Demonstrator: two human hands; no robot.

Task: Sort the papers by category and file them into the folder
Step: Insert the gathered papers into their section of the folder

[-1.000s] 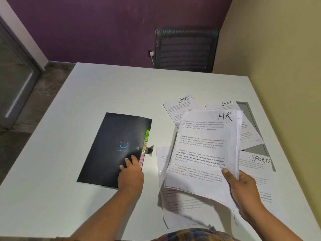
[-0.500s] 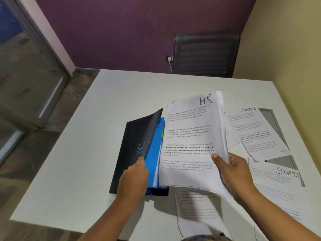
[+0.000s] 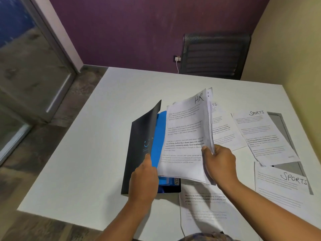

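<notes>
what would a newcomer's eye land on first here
The stack of papers headed HR stands out first, held up in the middle of the picture by the right hand. Just left of it, the left hand holds open the cover of the black folder, baring a bright blue divider inside. Loose sheets headed SPORTS lie on the white table to the right.

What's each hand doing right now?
Left hand: closed, pinching the folder cover.
Right hand: closed, holding the HR papers.
</notes>
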